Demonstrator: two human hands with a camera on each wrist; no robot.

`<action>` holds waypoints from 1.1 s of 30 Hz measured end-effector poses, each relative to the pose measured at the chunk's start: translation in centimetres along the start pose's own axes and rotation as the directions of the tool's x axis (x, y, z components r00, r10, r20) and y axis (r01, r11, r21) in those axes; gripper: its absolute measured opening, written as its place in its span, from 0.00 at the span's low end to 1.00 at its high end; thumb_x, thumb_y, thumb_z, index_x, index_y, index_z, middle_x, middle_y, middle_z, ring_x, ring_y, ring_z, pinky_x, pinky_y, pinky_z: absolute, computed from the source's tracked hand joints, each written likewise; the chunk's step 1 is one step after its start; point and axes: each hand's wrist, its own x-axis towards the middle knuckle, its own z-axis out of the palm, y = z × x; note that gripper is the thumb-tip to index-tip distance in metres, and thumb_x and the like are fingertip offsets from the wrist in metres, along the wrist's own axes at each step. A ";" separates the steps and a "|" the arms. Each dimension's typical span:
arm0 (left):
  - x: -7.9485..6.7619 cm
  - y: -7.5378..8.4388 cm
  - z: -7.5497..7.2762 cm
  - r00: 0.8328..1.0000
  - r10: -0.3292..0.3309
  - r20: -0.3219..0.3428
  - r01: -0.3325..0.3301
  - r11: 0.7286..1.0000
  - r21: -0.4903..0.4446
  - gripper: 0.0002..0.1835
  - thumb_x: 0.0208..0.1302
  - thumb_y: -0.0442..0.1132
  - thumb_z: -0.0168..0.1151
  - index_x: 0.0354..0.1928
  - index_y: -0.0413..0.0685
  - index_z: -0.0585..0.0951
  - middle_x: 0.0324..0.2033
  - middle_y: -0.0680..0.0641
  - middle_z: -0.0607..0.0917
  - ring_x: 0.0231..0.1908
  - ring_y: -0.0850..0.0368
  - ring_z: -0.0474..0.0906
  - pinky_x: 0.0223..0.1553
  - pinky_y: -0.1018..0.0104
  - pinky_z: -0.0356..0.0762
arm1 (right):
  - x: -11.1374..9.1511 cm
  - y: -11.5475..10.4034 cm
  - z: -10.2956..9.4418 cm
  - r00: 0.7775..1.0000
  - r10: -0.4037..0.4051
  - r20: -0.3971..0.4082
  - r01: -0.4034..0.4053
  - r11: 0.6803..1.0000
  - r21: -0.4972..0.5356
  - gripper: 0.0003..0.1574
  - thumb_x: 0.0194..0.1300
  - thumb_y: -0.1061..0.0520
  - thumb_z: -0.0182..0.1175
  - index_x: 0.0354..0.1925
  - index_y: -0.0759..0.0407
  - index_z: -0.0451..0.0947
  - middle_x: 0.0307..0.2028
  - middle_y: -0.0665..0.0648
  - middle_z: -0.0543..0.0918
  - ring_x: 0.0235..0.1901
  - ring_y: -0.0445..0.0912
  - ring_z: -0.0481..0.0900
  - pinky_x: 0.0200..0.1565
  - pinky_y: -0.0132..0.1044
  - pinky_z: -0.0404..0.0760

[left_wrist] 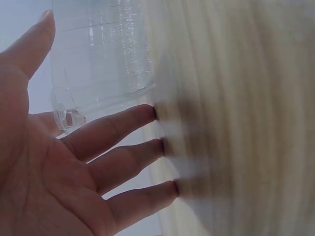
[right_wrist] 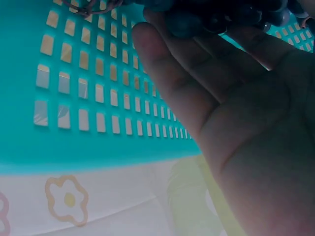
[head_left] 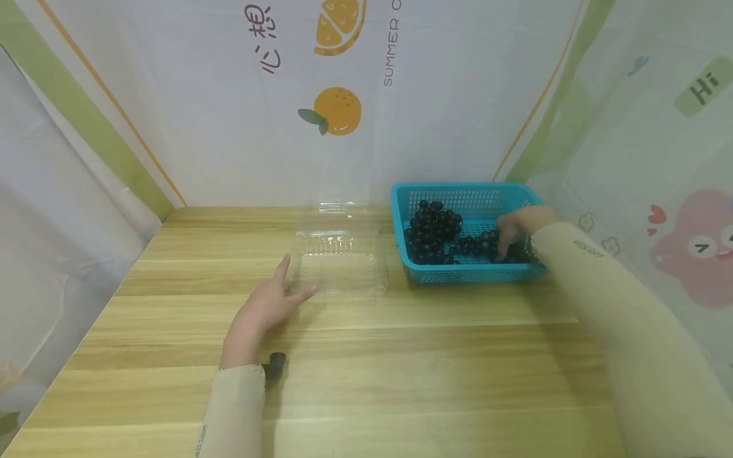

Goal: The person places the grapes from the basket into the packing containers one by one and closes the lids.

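Observation:
My left hand (head_left: 266,308) lies at the near left corner of a clear plastic clamshell box (head_left: 343,273), whose lid stands raised at the back. In the left wrist view its fingers are spread and fairly straight; three fingertips meet the tabletop, and the box's corner (left_wrist: 69,115) lies in front of the index finger. Inside a blue plastic basket (head_left: 475,273) my right hand (head_left: 518,226) reaches down to dark grapes (head_left: 478,245). The right wrist view has its extended fingers under and against the grapes (right_wrist: 216,19). Another bunch of grapes (head_left: 432,229) fills the basket's left side.
The wood-grain table (head_left: 412,369) meets a printed white curtain (head_left: 229,140) behind the box and basket. A second curtain (head_left: 630,191) hangs at the right, close to the basket. A small black piece (head_left: 276,366) sits beside the left wrist.

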 end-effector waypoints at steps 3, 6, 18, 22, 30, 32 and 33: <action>0.0 0.2 -0.1 1.000 0.006 0.003 -0.006 1.000 0.009 0.57 0.76 0.70 0.55 0.87 0.51 0.34 0.74 0.28 0.73 0.75 0.24 0.66 0.76 0.26 0.62 | -0.2 -0.1 -0.1 1.000 0.012 0.000 -0.012 1.000 -0.004 0.54 0.67 0.46 0.71 0.74 0.79 0.61 0.74 0.83 0.64 0.73 0.81 0.61 0.70 0.74 0.70; 0.0 0.4 -0.2 1.000 0.009 0.004 -0.009 1.000 0.016 0.57 0.76 0.70 0.55 0.87 0.50 0.34 0.74 0.28 0.72 0.75 0.24 0.67 0.75 0.27 0.64 | -0.5 -0.1 -0.2 1.000 0.011 0.005 -0.011 1.000 -0.011 0.50 0.68 0.48 0.69 0.73 0.78 0.62 0.73 0.83 0.66 0.73 0.81 0.62 0.70 0.74 0.71; -0.2 0.1 -0.1 1.000 0.001 -0.001 -0.001 1.000 0.004 0.59 0.75 0.71 0.55 0.87 0.50 0.33 0.74 0.28 0.71 0.76 0.25 0.65 0.76 0.27 0.62 | -1.3 -0.4 -1.2 0.997 -0.040 0.064 0.036 0.997 0.065 0.23 0.69 0.57 0.64 0.55 0.71 0.76 0.55 0.71 0.82 0.45 0.56 0.85 0.42 0.44 0.90; -0.1 -0.1 0.0 1.000 0.004 0.000 -0.004 1.000 0.000 0.59 0.75 0.70 0.55 0.87 0.50 0.32 0.74 0.27 0.71 0.75 0.24 0.65 0.76 0.27 0.61 | -1.5 -0.9 -1.1 0.997 -0.023 0.074 0.017 0.997 0.074 0.24 0.66 0.57 0.64 0.55 0.69 0.75 0.59 0.71 0.80 0.35 0.49 0.80 0.38 0.39 0.86; 0.0 0.2 0.0 1.000 0.009 -0.004 -0.009 1.000 -0.005 0.58 0.76 0.69 0.56 0.87 0.49 0.34 0.73 0.27 0.73 0.75 0.25 0.66 0.76 0.28 0.62 | -0.8 -0.8 -1.1 0.992 -0.027 0.122 0.017 0.996 0.084 0.12 0.63 0.62 0.61 0.45 0.63 0.73 0.34 0.57 0.75 0.19 0.38 0.62 0.26 0.31 0.71; -0.1 0.3 0.0 1.000 0.008 -0.004 -0.008 1.000 -0.004 0.58 0.76 0.69 0.56 0.87 0.48 0.34 0.73 0.26 0.73 0.75 0.25 0.67 0.76 0.28 0.62 | -0.6 -0.7 -1.0 0.993 -0.025 0.118 0.014 0.995 0.095 0.18 0.61 0.63 0.62 0.49 0.65 0.71 0.35 0.57 0.75 0.20 0.38 0.62 0.26 0.31 0.70; -0.1 0.3 0.0 1.000 0.006 -0.005 -0.006 1.000 -0.006 0.58 0.75 0.69 0.56 0.87 0.49 0.34 0.73 0.26 0.73 0.75 0.25 0.67 0.76 0.28 0.62 | -0.6 -0.7 -1.0 0.993 -0.023 0.113 0.012 0.995 0.102 0.21 0.61 0.64 0.62 0.52 0.66 0.70 0.37 0.58 0.75 0.20 0.39 0.63 0.27 0.32 0.71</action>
